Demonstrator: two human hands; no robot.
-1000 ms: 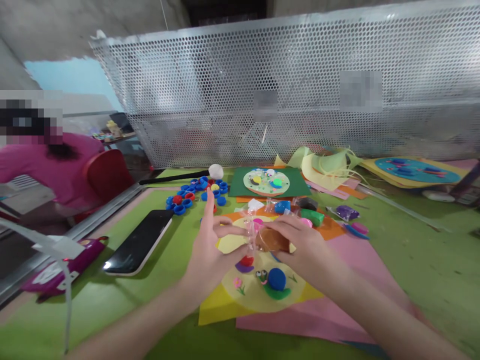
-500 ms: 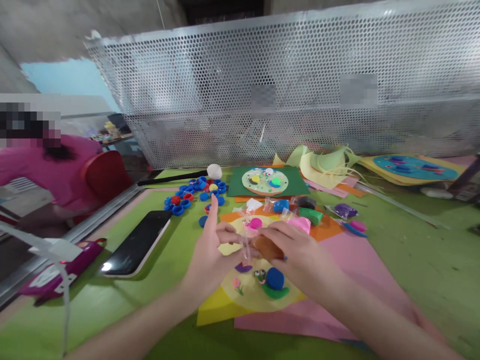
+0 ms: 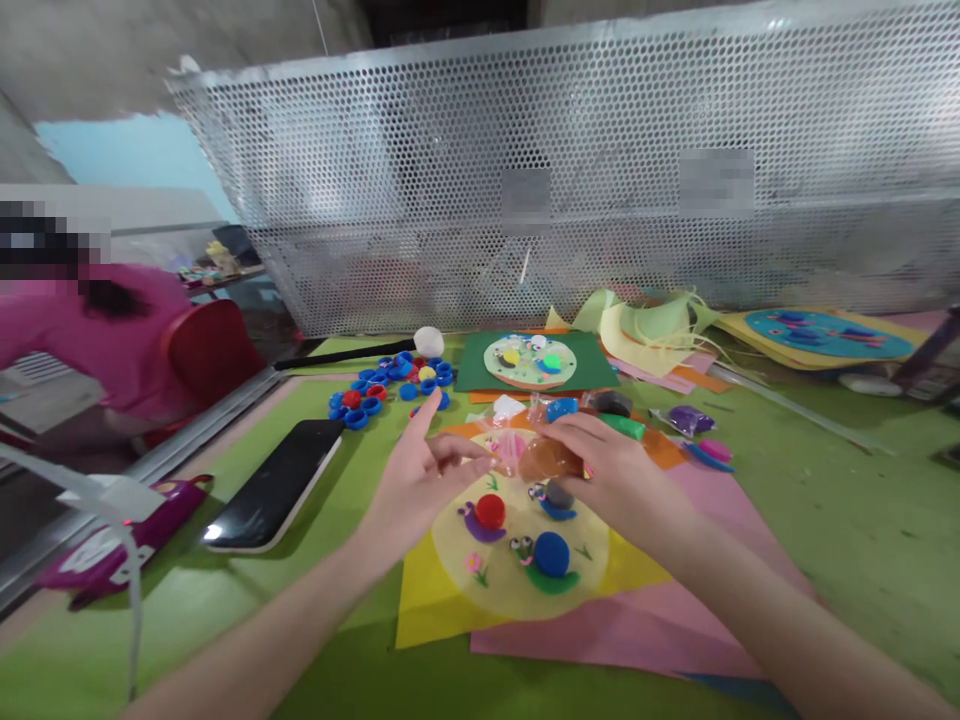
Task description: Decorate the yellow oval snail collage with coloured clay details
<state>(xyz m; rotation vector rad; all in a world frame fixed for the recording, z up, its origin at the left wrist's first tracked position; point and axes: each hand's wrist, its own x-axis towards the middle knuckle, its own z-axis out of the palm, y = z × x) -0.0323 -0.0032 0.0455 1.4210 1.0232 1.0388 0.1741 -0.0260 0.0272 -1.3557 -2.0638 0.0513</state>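
Above a yellow sheet with a pale round disc, my right hand (image 3: 611, 458) grips a clear plastic packet of brown modelling clay (image 3: 551, 460). My left hand (image 3: 424, 470) pinches the loose plastic end of that packet, one finger pointing up. On the disc (image 3: 495, 590) below lie clay snails: one with a red shell (image 3: 491, 511), one with a grey shell (image 3: 559, 494) and one with a blue shell (image 3: 552, 555). A small pink clay flower (image 3: 473, 563) sits near the left. Plastic and fingers partly cover a pink shape at the disc's far side.
Behind my hands lie packets of clay, among them blue (image 3: 562, 408), green (image 3: 622, 426) and purple (image 3: 688, 420). Several bottle caps (image 3: 356, 418) and a phone (image 3: 277, 485) are left. A green card (image 3: 480, 365) and perforated metal panel (image 3: 480, 200) stand beyond. A person in pink (image 3: 112, 340) sits far left.
Both hands have moved away from me with the brown clay packet, toward the disc's far side. The red-shelled and grey-shelled snails now show.
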